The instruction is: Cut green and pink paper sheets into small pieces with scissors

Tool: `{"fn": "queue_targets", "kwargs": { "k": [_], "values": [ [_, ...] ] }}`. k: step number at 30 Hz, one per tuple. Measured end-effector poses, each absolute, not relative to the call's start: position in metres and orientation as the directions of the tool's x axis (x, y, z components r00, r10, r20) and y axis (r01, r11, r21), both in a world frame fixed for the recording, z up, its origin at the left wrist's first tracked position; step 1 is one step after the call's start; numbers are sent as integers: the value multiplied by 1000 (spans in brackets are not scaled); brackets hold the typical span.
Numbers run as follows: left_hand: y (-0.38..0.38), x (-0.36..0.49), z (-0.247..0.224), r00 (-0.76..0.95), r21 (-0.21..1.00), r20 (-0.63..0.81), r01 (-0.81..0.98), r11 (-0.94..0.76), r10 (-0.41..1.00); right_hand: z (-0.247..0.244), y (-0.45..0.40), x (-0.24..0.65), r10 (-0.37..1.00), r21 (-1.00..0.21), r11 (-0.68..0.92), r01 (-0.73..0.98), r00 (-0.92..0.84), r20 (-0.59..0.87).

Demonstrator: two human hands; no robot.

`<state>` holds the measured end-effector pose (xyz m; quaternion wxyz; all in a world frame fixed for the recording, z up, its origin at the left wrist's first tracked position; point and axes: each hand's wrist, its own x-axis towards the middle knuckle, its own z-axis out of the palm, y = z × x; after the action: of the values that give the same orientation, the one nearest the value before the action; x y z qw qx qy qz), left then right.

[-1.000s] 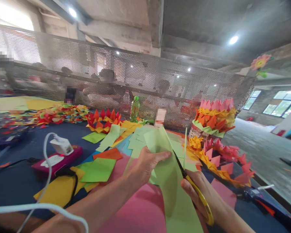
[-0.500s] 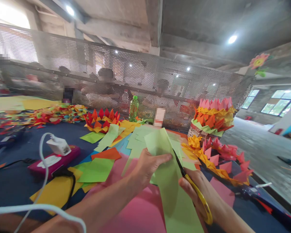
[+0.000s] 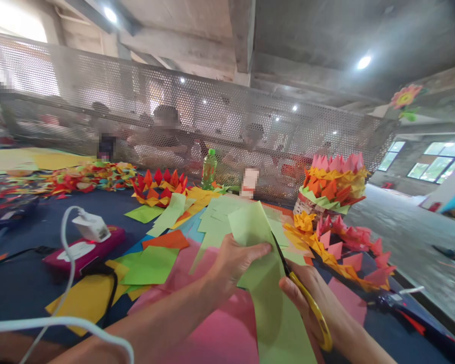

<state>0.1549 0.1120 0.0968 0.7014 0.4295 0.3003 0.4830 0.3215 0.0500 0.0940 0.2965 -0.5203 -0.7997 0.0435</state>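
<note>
Near the middle, my left hand [image 3: 237, 255] pinches a long light green paper sheet [image 3: 265, 283], thumb on top and fingers beneath. The sheet's far end tilts up and its near end runs down toward me. On the right, my right hand [image 3: 311, 288] is closed round the yellow handles of a pair of scissors [image 3: 301, 290]. Their dark blades lie along the sheet's right edge, just right of my left thumb. Pink paper [image 3: 216, 328] lies under the sheet.
A magenta power strip [image 3: 85, 253] with a white plug and cables lies left. Beyond are a green bottle [image 3: 209, 171], a red and orange paper ring [image 3: 159, 188] and a mesh partition. Folded paper pieces [image 3: 337, 253] and a layered paper basket [image 3: 331, 184] stand right.
My left hand and the raised end of the green sheet have shifted slightly to the right. My right hand and the scissors are nearly where they were.
</note>
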Motion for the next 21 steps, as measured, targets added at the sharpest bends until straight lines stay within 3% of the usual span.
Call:
{"fn": "queue_targets", "kwargs": {
  "k": [10, 21],
  "values": [
    [113, 157, 97, 315, 904, -42, -393, 171, 948, 101, 48, 319, 858, -396, 475, 786, -315, 405],
    [109, 153, 99, 386, 897, -6, -406, 175, 922, 98, 49, 318, 868, -428, 444, 787, -259, 425]
  ]
}}
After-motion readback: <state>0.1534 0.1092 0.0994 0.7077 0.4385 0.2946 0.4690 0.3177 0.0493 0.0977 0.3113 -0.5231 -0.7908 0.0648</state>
